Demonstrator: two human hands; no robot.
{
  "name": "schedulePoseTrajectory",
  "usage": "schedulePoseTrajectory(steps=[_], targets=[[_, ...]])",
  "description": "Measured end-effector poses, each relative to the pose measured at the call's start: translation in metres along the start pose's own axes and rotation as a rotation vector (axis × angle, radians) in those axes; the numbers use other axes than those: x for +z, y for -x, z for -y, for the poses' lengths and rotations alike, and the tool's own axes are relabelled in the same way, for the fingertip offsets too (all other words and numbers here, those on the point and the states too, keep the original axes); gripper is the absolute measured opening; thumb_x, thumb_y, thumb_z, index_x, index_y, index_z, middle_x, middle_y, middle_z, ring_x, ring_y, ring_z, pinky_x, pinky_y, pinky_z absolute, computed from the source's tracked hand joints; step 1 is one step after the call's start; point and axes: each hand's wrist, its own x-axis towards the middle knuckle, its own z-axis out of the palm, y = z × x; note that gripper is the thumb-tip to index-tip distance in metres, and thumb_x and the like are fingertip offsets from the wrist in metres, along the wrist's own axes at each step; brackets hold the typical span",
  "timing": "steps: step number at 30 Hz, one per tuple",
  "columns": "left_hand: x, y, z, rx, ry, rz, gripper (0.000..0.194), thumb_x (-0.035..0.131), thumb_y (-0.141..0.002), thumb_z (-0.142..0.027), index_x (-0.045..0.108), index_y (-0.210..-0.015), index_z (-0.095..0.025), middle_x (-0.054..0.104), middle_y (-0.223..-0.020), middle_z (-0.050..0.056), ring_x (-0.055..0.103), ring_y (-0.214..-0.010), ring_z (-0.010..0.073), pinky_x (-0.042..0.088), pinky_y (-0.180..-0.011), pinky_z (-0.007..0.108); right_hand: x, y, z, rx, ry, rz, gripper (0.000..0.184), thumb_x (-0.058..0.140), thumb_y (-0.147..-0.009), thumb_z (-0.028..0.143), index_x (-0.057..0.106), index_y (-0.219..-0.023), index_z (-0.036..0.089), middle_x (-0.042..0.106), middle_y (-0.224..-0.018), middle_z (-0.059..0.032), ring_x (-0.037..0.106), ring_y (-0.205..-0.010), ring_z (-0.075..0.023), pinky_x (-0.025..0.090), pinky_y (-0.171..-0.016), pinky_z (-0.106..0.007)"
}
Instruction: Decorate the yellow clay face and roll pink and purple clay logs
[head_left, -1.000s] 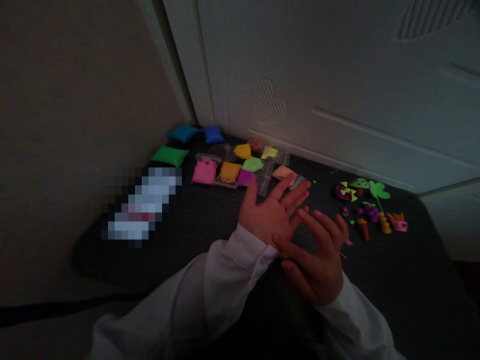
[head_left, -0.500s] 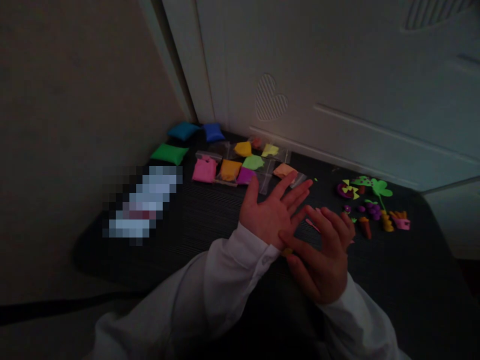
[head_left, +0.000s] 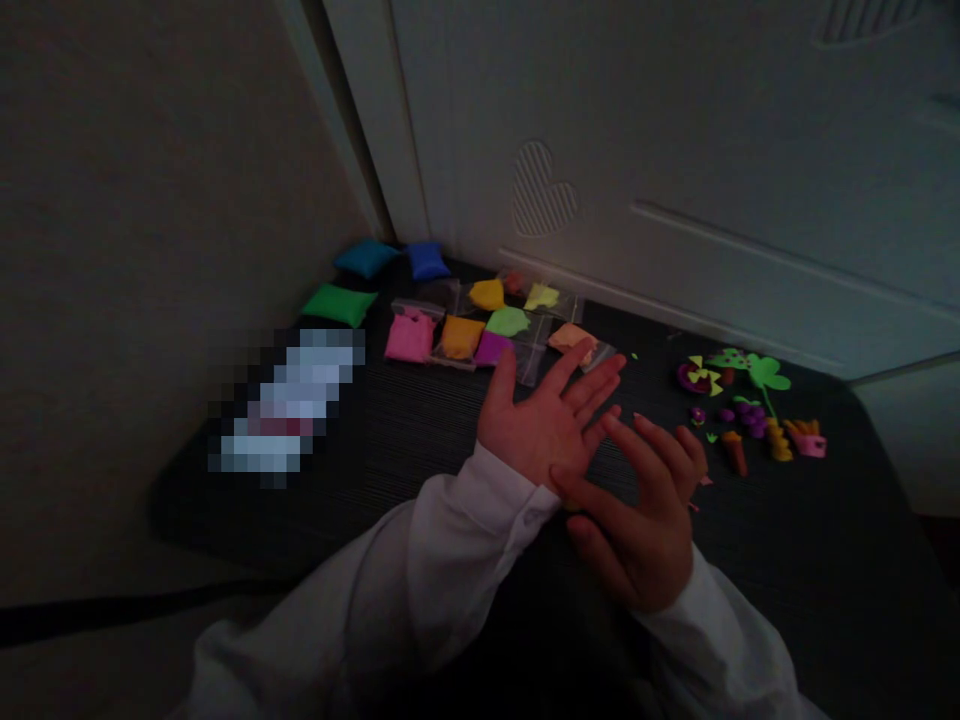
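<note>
Showing open palm, left hand (head_left: 536,435) empty; right hand (head_left: 646,520) half-curled beside its wrist, hold unclear; pixelated panel (head_left: 292,400) unreadable.

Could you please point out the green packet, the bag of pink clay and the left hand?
Green packet (head_left: 339,306): head view, middle of its top surface.
Bag of pink clay (head_left: 409,340): head view, its filled part.
Left hand (head_left: 538,435): head view, its palm.

Dark, matt, wood-grained tabletop (head_left: 420,430); clear, glossy plastic bags (head_left: 530,362); soft white cloth sleeves (head_left: 390,580); smooth green packet (head_left: 339,304).
</note>
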Motion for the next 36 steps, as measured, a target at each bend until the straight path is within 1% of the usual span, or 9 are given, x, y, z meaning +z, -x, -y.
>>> schedulePoseTrajectory(steps=[3,5,8,13,17,25,29,33,36], targets=[[0.001,0.000,0.000,0.000,-0.002,0.001,0.070,0.019,-0.074,-0.066,0.032,-0.126,-0.022,0.037,-0.131,0.009,0.020,-0.128,0.0200,0.024,-0.097,0.033,0.000,-0.001,0.000,0.055,0.011,0.007,0.026,0.050,-0.073,0.037,0.061,-0.095,0.029,0.035,-0.128,-0.0028,0.033,-0.113,-0.0303,0.020,-0.092,-0.056],[0.000,0.000,0.000,0.002,0.000,0.003,0.070,0.019,-0.074,-0.066,0.032,-0.126,-0.022,0.037,-0.131,0.009,0.021,-0.128,0.0204,0.023,-0.097,0.034,0.000,-0.001,0.001,0.050,-0.018,0.020,0.027,0.049,-0.073,0.038,0.061,-0.095,0.028,0.036,-0.128,-0.0030,0.033,-0.113,-0.0300,0.021,-0.093,-0.056],[-0.001,0.000,0.000,0.004,0.008,0.006,0.071,0.019,-0.073,-0.067,0.032,-0.126,-0.021,0.037,-0.131,0.010,0.023,-0.127,0.0215,0.023,-0.098,0.036,0.001,0.000,0.003,0.008,-0.058,0.035,0.028,0.048,-0.074,0.040,0.060,-0.096,0.030,0.037,-0.126,-0.0017,0.034,-0.113,-0.0290,0.021,-0.093,-0.055],[0.001,0.001,0.001,-0.002,0.006,0.014,0.071,0.020,-0.074,-0.066,0.030,-0.127,-0.021,0.035,-0.133,0.010,0.022,-0.127,0.0214,0.026,-0.096,0.035,0.001,0.001,-0.004,0.064,0.008,0.012,0.032,0.048,-0.074,0.037,0.058,-0.102,0.028,0.038,-0.127,-0.0034,0.034,-0.114,-0.0305,0.021,-0.093,-0.055],[0.003,0.002,0.001,-0.003,0.007,0.030,0.071,0.019,-0.074,-0.066,0.030,-0.128,-0.021,0.036,-0.132,0.009,0.023,-0.127,0.0208,0.028,-0.094,0.033,0.000,-0.001,-0.006,0.056,-0.024,0.023,0.034,0.047,-0.074,0.036,0.057,-0.105,0.024,0.039,-0.126,-0.0049,0.033,-0.114,-0.0301,0.021,-0.094,-0.054],[0.007,0.003,0.003,0.003,0.024,0.011,0.071,0.018,-0.074,-0.066,0.030,-0.127,-0.021,0.037,-0.131,0.010,0.024,-0.126,0.0224,0.022,-0.099,0.036,-0.005,-0.002,-0.008,0.076,-0.150,0.022,0.033,0.044,-0.075,0.029,0.056,-0.104,0.021,0.037,-0.127,-0.0080,0.032,-0.116,-0.0307,0.024,-0.093,-0.055],[0.011,0.004,0.003,0.003,0.032,0.009,0.072,0.019,-0.074,-0.066,0.032,-0.126,-0.020,0.036,-0.131,0.011,0.022,-0.127,0.0226,0.023,-0.099,0.035,-0.006,-0.002,-0.009,0.082,-0.156,0.001,0.031,0.044,-0.076,0.029,0.057,-0.102,0.020,0.039,-0.125,-0.0087,0.032,-0.116,-0.0317,0.025,-0.092,-0.056],[0.011,0.006,0.003,-0.034,0.027,0.015,0.069,0.020,-0.074,-0.066,0.036,-0.124,-0.021,0.038,-0.130,0.010,0.021,-0.128,0.0208,0.025,-0.097,0.031,-0.007,-0.004,-0.002,0.060,-0.118,0.006,0.031,0.042,-0.077,0.032,0.059,-0.100,0.019,0.043,-0.120,-0.0096,0.035,-0.113,-0.0321,0.023,-0.091,-0.057],[0.009,0.006,0.003,-0.044,0.029,0.027,0.068,0.019,-0.074,-0.066,0.036,-0.123,-0.021,0.039,-0.130,0.010,0.022,-0.128,0.0206,0.023,-0.098,0.034,-0.006,-0.004,0.004,0.020,-0.111,-0.001,0.029,0.042,-0.078,0.034,0.062,-0.095,0.021,0.045,-0.116,-0.0082,0.036,-0.111,-0.0317,0.023,-0.090,-0.056]])
